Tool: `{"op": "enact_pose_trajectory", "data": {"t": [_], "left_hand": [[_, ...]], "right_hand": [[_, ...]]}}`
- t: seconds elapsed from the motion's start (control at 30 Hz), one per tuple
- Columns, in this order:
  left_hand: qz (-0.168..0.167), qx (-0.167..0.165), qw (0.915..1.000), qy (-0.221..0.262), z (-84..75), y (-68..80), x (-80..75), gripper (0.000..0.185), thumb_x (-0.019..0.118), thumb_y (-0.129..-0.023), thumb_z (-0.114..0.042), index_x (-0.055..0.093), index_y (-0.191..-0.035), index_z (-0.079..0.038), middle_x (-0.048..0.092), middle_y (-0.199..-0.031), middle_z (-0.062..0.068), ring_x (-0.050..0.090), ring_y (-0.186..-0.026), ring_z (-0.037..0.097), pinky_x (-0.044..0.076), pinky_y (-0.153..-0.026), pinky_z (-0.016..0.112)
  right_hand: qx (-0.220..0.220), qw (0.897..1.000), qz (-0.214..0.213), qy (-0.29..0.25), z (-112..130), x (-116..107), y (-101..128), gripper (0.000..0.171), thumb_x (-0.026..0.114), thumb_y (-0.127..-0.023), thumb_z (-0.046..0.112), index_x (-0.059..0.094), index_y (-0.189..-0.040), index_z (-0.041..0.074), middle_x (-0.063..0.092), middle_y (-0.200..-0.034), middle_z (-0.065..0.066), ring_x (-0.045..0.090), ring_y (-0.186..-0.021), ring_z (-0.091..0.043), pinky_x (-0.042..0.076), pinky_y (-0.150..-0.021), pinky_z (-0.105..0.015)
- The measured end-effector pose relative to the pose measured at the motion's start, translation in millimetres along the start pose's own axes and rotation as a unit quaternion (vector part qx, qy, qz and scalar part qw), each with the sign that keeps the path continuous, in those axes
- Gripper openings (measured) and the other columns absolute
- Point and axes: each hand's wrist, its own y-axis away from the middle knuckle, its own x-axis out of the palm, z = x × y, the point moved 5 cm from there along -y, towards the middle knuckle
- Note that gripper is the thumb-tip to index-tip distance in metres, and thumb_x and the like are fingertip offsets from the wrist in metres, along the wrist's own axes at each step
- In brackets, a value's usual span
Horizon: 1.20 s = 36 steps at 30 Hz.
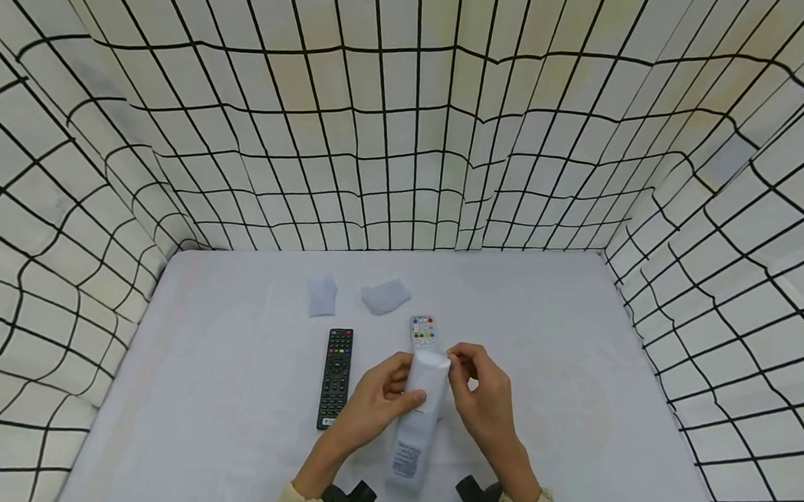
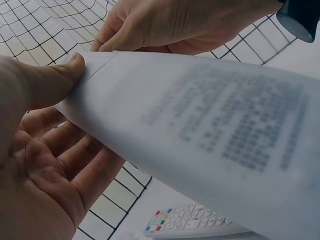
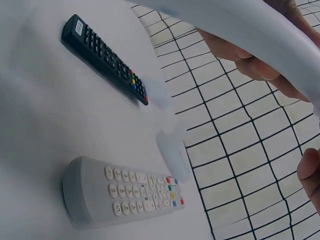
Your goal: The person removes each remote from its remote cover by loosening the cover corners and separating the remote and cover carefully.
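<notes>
Raised above the table is a milky white plastic sleeve [image 1: 419, 421] with a block of printed text on its lower half. My left hand [image 1: 382, 399] holds its left edge near the top, thumb on the front and fingers behind. At the top right corner, my right hand [image 1: 483, 390] pinches the edge between thumb and forefinger. A white remote control [image 3: 130, 192] with coloured buttons lies beneath the sleeve, which hides its lower part in the head view. To the left lies a black remote control [image 1: 335, 377], face up, close to my left hand.
Two small folded white pieces, a left one [image 1: 323, 295] and a right one [image 1: 385, 296], lie farther back on the white table [image 1: 228, 378]. Walls of black netting [image 1: 382, 127] over pale sheeting enclose the table at the back and both sides.
</notes>
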Motion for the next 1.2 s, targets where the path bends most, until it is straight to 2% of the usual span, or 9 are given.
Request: {"op": "enact_pose_trajectory", "data": {"t": [0.13,0.2,0.27,0.33,0.37,0.57,0.77,1.0,1.2], "left_hand": [[0.021,0.017,0.9996,0.011,0.6,1.2,-1.5,0.047,0.067,-0.103,-0.015,0.052,-0.145,0.0,0.069,-0.132,0.026,0.073,-0.106,0.007,0.06,-0.088,0.027],[0.026,0.02,0.9991,0.026,2.3,2.6,-1.3,0.048,0.067,-0.103,-0.017,0.053,-0.145,0.001,0.069,-0.131,0.027,0.074,-0.104,0.006,0.06,-0.087,0.026],[0.022,0.025,0.9988,0.035,4.0,4.0,0.0,0.048,0.066,-0.103,-0.019,0.053,-0.145,0.001,0.069,-0.13,0.027,0.074,-0.103,0.007,0.06,-0.087,0.027],[0.009,0.032,0.9988,0.036,4.4,5.4,1.8,0.047,0.065,-0.104,-0.02,0.053,-0.145,0.0,0.07,-0.13,0.026,0.074,-0.105,0.006,0.06,-0.087,0.027],[0.0,0.034,0.9989,0.033,4.3,5.9,2.8,0.047,0.065,-0.104,-0.02,0.053,-0.145,-0.001,0.069,-0.131,0.025,0.074,-0.106,0.006,0.06,-0.088,0.027],[-0.065,0.028,0.9975,-0.005,3.5,7.0,7.0,0.042,0.068,-0.102,-0.018,0.057,-0.142,-0.008,0.068,-0.132,0.018,0.075,-0.11,0.012,0.06,-0.087,0.027],[-0.126,0.024,0.9912,-0.031,2.0,6.8,8.8,0.046,0.071,-0.101,-0.025,0.057,-0.144,-0.016,0.067,-0.13,0.009,0.073,-0.111,0.017,0.061,-0.089,0.026],[-0.157,0.024,0.9867,-0.035,-2.9,3.7,7.2,0.046,0.074,-0.099,-0.027,0.061,-0.142,-0.019,0.067,-0.127,0.002,0.066,-0.117,0.017,0.061,-0.09,0.026],[-0.162,0.052,0.9833,-0.063,-9.3,1.7,7.5,0.038,0.071,-0.101,-0.029,0.064,-0.137,-0.02,0.06,-0.129,-0.003,0.06,-0.12,0.016,0.061,-0.091,0.027]], "right_hand": [[0.047,0.993,0.051,-0.097,-3,4,3,0.015,0.067,-0.096,-0.008,0.065,-0.107,0.001,0.069,-0.087,-0.006,0.059,-0.068,-0.007,0.054,-0.057,-0.023],[0.073,0.973,0.094,-0.197,-4,5,3,0.01,0.062,-0.099,-0.007,0.062,-0.107,-0.002,0.068,-0.09,-0.004,0.058,-0.066,-0.011,0.053,-0.053,-0.027],[0.107,0.944,0.127,-0.284,-4,5,3,0.007,0.058,-0.103,-0.006,0.059,-0.109,-0.005,0.066,-0.091,-0.005,0.057,-0.066,-0.015,0.052,-0.051,-0.029],[0.134,0.92,0.143,-0.34,-5,4,3,0.006,0.055,-0.104,-0.005,0.058,-0.109,-0.007,0.064,-0.092,-0.003,0.056,-0.068,-0.017,0.052,-0.053,-0.03],[0.145,0.914,0.144,-0.349,-6,4,4,0.007,0.055,-0.105,-0.003,0.057,-0.11,-0.007,0.064,-0.093,-0.001,0.056,-0.069,-0.015,0.053,-0.055,-0.029],[0.216,0.913,0.104,-0.331,-11,6,18,0.018,0.057,-0.106,0.003,0.06,-0.123,-0.002,0.065,-0.104,0.003,0.061,-0.08,-0.008,0.057,-0.065,-0.029],[0.234,0.911,0.08,-0.329,-11,10,22,0.033,0.061,-0.103,0.002,0.056,-0.136,0.0,0.061,-0.119,0.0,0.06,-0.104,-0.01,0.057,-0.079,-0.023],[0.249,0.908,0.082,-0.328,-12,13,22,0.039,0.064,-0.1,-0.001,0.053,-0.138,-0.001,0.06,-0.122,0.0,0.06,-0.108,-0.011,0.056,-0.081,-0.022],[0.261,0.903,0.103,-0.325,-15,16,24,0.046,0.068,-0.1,0.004,0.051,-0.143,0.004,0.061,-0.131,0.001,0.063,-0.117,-0.01,0.057,-0.091,-0.022]]}}
